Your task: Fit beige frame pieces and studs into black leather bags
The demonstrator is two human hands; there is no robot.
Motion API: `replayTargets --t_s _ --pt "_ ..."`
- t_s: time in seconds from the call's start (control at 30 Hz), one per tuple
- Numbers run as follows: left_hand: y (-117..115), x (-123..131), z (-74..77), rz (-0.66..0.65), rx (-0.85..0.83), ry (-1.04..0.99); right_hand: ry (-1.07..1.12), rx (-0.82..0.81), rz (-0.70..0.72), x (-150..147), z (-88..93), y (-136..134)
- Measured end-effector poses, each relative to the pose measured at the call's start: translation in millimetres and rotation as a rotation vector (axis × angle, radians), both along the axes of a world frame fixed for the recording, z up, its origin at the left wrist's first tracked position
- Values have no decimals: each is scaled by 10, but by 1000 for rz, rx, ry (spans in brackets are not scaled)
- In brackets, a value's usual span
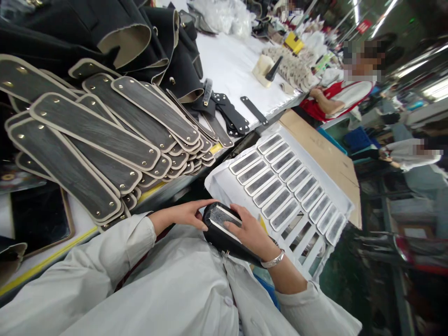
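A black leather-like bag body (229, 248) is in front of my torso, its narrow face turned up. On that face lies a grey panel (220, 215) with a pale border, partly covered by my fingers. My left hand (187, 214) grips the left end of the bag body, thumb on the near side and fingers along the far side. Across the right part, my right hand (251, 232) is closed over it, fingertips at the far edge and thumb on the panel. A silvery bracelet (273, 259) circles my right wrist.
Stacked dark panels (94, 130) with pale rims and metal studs cover the table's left side, below black bag pieces (133, 42). Beyond my right hand, a white sheet (219, 179) bears rows of grey strips (261, 186). A person in a red vest (325, 100) works farther back.
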State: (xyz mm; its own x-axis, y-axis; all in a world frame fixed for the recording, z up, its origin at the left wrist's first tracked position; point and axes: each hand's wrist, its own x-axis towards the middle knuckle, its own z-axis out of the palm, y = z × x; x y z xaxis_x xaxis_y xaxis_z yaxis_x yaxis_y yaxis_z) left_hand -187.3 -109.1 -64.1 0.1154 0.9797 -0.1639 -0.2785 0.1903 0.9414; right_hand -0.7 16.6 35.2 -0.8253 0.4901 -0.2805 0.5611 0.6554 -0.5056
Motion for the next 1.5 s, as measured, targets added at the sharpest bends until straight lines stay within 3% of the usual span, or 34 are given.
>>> replayTargets --t_s 0.13,0.2,0.37,0.63,0.87,1.0,1.27,1.5 --pt "-42 95 17 108 -182 -336 -24 103 43 164 5 -46" --pt "-30 137 33 166 -210 -337 -42 136 79 229 3 -65" --pt "8 161 84 153 -201 -173 -62 231 137 296 -58 -107" --pt "17 227 159 217 -224 -70 -53 357 134 270 -160 -173" --pt "-181 270 -20 145 -191 -444 11 357 131 315 -233 -155" --pt "-143 140 12 142 -210 -284 -12 347 157 283 -209 -124" --pt "169 -220 275 -76 -156 163 -31 328 250 89 -184 -88" --pt "313 -281 353 -188 -184 286 -25 320 255 89 -198 -73"
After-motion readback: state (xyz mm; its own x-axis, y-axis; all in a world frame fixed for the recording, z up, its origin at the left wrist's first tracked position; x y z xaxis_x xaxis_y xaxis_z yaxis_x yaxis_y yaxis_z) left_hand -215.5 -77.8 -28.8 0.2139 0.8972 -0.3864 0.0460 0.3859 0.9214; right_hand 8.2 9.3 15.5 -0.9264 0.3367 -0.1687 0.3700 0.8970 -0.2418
